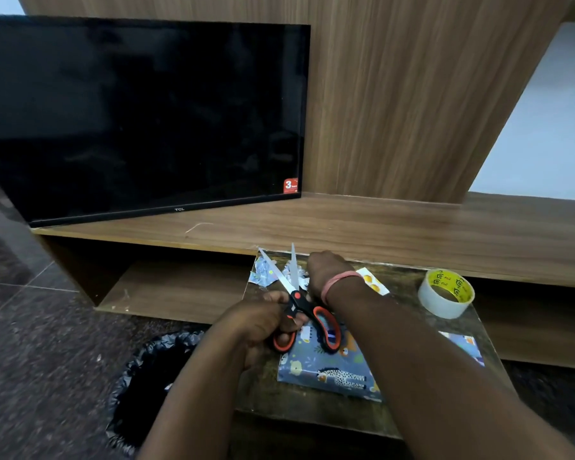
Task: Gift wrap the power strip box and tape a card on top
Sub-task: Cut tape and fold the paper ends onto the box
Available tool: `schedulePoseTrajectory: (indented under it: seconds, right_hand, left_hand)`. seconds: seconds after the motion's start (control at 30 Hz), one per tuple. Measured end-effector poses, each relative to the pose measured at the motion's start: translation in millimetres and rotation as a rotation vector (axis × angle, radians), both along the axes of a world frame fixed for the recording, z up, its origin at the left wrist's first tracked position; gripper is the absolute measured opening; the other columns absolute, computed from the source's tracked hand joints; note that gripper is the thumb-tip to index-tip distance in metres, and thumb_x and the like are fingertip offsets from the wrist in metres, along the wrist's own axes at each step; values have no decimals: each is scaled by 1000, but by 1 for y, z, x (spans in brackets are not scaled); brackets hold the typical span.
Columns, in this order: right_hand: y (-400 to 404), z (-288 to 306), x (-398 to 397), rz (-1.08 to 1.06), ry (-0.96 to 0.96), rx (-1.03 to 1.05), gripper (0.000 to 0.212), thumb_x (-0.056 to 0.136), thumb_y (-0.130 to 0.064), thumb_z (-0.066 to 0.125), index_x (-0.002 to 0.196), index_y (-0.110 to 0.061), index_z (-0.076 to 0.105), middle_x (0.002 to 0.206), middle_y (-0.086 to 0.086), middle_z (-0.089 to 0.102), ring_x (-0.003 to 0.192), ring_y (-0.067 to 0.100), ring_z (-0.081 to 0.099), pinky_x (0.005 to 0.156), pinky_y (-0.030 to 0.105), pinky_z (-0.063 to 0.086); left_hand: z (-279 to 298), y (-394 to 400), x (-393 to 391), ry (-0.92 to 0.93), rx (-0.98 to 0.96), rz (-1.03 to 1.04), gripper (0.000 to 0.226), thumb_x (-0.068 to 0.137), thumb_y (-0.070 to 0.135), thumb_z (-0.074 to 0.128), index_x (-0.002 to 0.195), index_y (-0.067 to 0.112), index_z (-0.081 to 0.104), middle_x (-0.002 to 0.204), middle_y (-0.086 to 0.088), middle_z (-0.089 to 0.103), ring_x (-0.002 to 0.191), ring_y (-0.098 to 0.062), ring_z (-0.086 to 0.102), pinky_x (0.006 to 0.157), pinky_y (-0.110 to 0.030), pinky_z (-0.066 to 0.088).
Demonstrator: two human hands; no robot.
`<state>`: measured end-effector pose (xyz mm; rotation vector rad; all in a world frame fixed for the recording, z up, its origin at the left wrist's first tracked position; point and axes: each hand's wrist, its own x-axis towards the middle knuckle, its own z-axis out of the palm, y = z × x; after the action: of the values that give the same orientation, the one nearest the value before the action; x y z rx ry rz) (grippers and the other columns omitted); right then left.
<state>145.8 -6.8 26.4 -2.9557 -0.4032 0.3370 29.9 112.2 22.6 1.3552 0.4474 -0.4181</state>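
Observation:
The box wrapped in blue animal-print paper (326, 370) lies on a small dark table (402, 277), partly under my right forearm. My left hand (263, 322) grips the black-and-red scissors (299, 303) by the handles, blades spread wide and pointing away. My right hand (324, 268) reaches past the blades to crumpled paper scraps (266, 272) at the table's far edge; its fingers are hidden, so whether they hold a scrap is unclear. A white card with orange shapes (372, 282) lies just right of my right wrist.
A roll of clear tape with a yellow core (445, 293) stands at the table's far right. A leftover piece of wrapping paper (465, 346) lies near the right edge. A bin lined with a black bag (153, 376) sits on the floor at left. A television (140, 117) stands on the wooden unit behind.

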Motion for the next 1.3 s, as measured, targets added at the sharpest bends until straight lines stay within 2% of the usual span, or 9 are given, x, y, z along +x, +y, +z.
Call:
schedulePoseTrajectory:
  seconds: [0.37,0.5,0.6,0.7,0.83,1.03,1.13,1.23,1.3]
  right_hand:
    - [-19,6,-13,-53,177,142,17,96,-10,57,104,-5,72,112,13,69,102,27,65,78,27,47]
    - [-40,23,-28,-86,227,297,26,88,-26,61,70,-8,60,73,7,61,76,27,61,68,31,49]
    - [-70,27,-47,-208,166,599,27,87,-29,63,72,-7,65,64,5,65,60,21,59,67,41,55]
    - [-96,32,-89,-171,147,675,40,99,-45,57,70,-17,60,52,-12,58,50,2,53,58,25,43]
    - [-114,30,-112,-154,9,509,44,94,-60,52,89,-18,62,78,-5,67,74,12,62,63,30,43]
    - [-147,37,-121,-186,227,871,22,87,-37,68,102,-20,69,65,-1,64,51,10,54,48,21,41]
    - [-168,39,-115,-268,251,929,5,91,-13,69,89,-11,65,56,2,55,39,7,42,41,18,32]
    - [-189,33,-100,-331,132,809,18,82,-22,78,80,-15,62,56,-3,53,45,11,47,49,24,37]
    - [-207,29,-89,-336,-1,556,24,78,-27,77,72,-18,56,60,-6,52,54,12,50,50,24,37]
  left_hand:
    - [8,-3,-3,11,0,-28,36,92,-21,47,115,1,64,86,-12,74,60,-13,53,38,-18,36]
    - [8,-5,-5,-32,-15,-35,35,92,-18,51,120,-1,63,100,-17,72,51,-6,54,41,-17,36]
    - [11,-14,-6,-68,-98,-21,23,92,-17,54,104,1,63,101,-20,72,57,-10,50,40,-18,37]
    - [16,-37,-6,-90,-226,-91,23,95,-17,45,102,2,55,99,-23,70,52,-12,48,46,-22,47]
    - [26,-76,-12,-148,-375,-251,38,84,-15,36,98,1,68,87,-20,62,69,-21,60,66,-32,56]
    - [29,-104,-13,-104,-643,-325,66,70,-3,33,129,-8,62,119,-20,67,89,-29,65,79,-41,57]
    - [27,-117,-10,-138,-421,-250,53,78,3,47,128,-1,63,122,-13,72,94,-27,68,82,-35,60]
    - [15,-115,-6,-361,241,-203,31,97,29,66,127,25,65,131,1,69,112,-13,65,93,-32,52]
    - [5,-106,-6,-511,759,-383,60,86,58,73,139,38,54,142,6,56,132,-13,50,113,-37,38]
